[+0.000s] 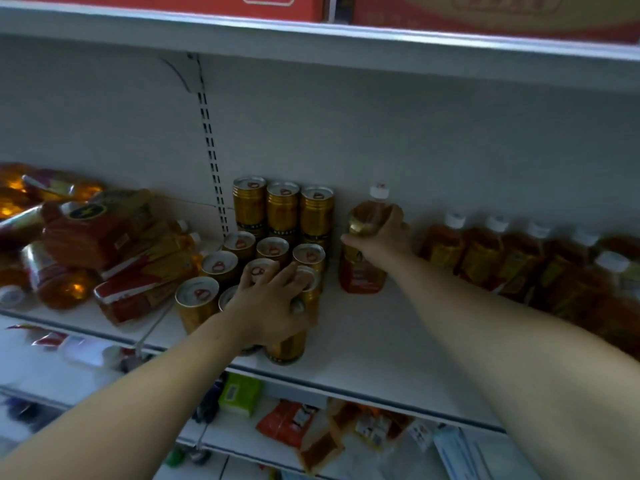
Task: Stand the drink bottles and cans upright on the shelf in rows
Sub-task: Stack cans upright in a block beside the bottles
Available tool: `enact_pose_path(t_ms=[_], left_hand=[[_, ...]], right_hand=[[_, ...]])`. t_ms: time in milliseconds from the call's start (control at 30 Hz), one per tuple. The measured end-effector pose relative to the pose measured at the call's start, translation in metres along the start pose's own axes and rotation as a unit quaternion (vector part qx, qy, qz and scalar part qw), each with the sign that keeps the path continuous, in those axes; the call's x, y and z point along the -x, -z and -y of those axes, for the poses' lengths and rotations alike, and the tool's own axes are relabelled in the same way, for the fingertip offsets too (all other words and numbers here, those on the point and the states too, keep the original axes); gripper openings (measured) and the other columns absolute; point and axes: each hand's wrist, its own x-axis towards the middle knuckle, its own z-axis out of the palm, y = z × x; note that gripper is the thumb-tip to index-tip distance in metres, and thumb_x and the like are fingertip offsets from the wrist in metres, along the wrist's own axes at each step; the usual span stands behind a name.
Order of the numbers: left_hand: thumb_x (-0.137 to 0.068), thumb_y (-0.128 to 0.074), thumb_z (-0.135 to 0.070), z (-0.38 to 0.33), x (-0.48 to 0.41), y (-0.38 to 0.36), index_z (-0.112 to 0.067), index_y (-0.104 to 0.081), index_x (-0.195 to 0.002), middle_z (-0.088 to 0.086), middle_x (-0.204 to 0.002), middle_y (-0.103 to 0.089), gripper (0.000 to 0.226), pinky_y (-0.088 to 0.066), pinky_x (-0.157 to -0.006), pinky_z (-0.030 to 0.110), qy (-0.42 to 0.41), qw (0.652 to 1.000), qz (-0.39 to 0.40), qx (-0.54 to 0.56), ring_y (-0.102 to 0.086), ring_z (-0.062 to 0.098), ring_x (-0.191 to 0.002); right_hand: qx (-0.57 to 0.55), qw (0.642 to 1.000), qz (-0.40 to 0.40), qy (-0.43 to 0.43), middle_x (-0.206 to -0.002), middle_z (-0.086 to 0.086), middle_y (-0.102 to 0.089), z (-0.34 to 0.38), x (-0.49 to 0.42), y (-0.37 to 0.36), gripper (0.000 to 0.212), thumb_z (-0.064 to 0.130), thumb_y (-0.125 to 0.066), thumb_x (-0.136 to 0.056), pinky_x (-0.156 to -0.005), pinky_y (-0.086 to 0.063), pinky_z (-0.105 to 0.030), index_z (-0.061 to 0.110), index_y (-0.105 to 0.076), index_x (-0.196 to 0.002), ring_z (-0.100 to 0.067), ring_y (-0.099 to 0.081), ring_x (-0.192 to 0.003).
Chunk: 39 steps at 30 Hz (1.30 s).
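Right hand (382,233) gripping a bottle (362,271) round its shoulder. The bottle is near upright, its base on or just above the shelf (381,348), between the block of cans (218,265) and the row of bottles (485,254). Left hand (273,303) open, fingers spread across the can tops, palm over the front can (287,348). That can sits close to the shelf lip, so a sideways push from the palm could send it over onto the goods below. The grip on the bottle is high, so the base may swing and knock the nearest cans or the rear cans (283,209), which look stacked and likely to topple. Letting go before the base sits flat would tip it. A heap of bottles (114,258) lies loose at left and may roll into the cans if jostled.
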Motion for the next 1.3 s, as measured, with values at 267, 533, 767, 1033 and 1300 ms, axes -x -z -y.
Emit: enact_pose_path(t_ms=[267,533,767,1033,1300], left_hand=[[-0.086,-0.037,-0.068,-0.002,0.000,0.004,-0.039,-0.008,-0.149,-0.010,-0.160,0.004,0.075,0.003,-0.116,0.056,0.005,1.000,0.008,0.021,0.006,0.022,-0.147],[-0.089,-0.053,-0.051,-0.061,-0.003,0.019,-0.027,-0.015,-0.151,0.000,-0.160,-0.004,0.077,-0.007,-0.119,0.044,-0.120,0.991,0.024,0.055,-0.003,0.022,-0.147],[-0.091,-0.038,-0.061,-0.149,-0.001,-0.062,-0.029,-0.017,-0.150,0.000,-0.160,-0.007,0.070,-0.011,-0.117,0.050,-0.132,0.983,0.115,0.062,-0.008,0.023,-0.146],[-0.087,-0.016,-0.073,-0.227,0.001,-0.093,-0.033,-0.001,-0.151,-0.006,-0.160,0.012,0.078,0.002,-0.109,0.069,-0.064,0.994,0.093,0.012,0.012,0.033,-0.146],[-0.091,-0.022,-0.062,-0.342,-0.024,-0.103,-0.033,-0.003,-0.150,-0.004,-0.160,0.008,0.068,0.001,-0.108,0.070,-0.021,0.996,0.084,0.016,0.010,0.030,-0.146]], right_hand=[[-0.040,0.997,-0.034,0.060,-0.134,-0.009,-0.042,-0.022,0.034,0.008,0.088,0.037,-0.081,-0.069,-0.091,-0.040,-0.033,0.023,-0.028,-0.137,-0.031,-0.048,-0.120],[-0.057,0.993,-0.095,0.049,-0.133,0.008,-0.048,-0.066,0.146,0.067,0.091,0.041,-0.082,-0.065,-0.095,-0.043,-0.033,0.033,-0.032,-0.141,-0.013,-0.050,-0.118],[-0.034,0.982,-0.182,-0.027,-0.138,0.006,-0.045,-0.123,0.223,0.138,0.097,0.044,-0.085,-0.063,-0.100,-0.043,-0.040,0.037,-0.030,-0.143,-0.019,-0.047,-0.124],[-0.021,0.975,-0.213,-0.062,-0.134,0.006,-0.049,-0.201,0.252,0.214,0.097,0.050,-0.083,-0.060,-0.101,-0.044,-0.045,0.039,-0.032,-0.141,-0.019,-0.049,-0.122],[-0.040,0.972,-0.216,-0.078,-0.124,0.005,-0.055,-0.274,0.211,0.309,0.089,0.042,-0.083,-0.067,-0.090,-0.043,-0.032,0.033,-0.035,-0.141,-0.018,-0.054,-0.110]])
